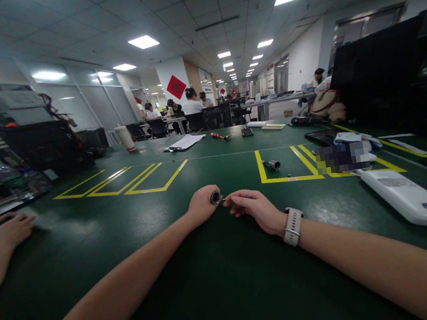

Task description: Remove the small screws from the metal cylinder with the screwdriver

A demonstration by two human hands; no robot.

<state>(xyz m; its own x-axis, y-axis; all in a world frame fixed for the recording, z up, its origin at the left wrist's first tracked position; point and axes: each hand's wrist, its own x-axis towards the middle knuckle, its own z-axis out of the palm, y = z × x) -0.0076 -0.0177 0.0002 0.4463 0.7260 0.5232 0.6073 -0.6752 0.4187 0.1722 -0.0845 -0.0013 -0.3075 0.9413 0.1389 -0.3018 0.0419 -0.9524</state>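
My left hand (203, 205) is closed around a small cylindrical metal part (215, 197), whose round, dark open end faces right. Close beside it, my right hand (250, 207) has thumb and forefinger pinched together at that end. A thin sliver (222, 200) shows at the right fingertips, too small to identify; whether it touches the metal part I cannot tell. A similar-looking metal fitting (273, 165) lies on its side inside a yellow-taped box, with a tiny dark piece (289, 175) near it.
Across the green table (235, 297) lie papers on a clipboard (184, 143), a red-handled tool (219, 136) and a phone (247, 132). A white device (411, 196) sits at right. Another person's hands (8, 230) rest at left; a cup (126, 138) stands behind.
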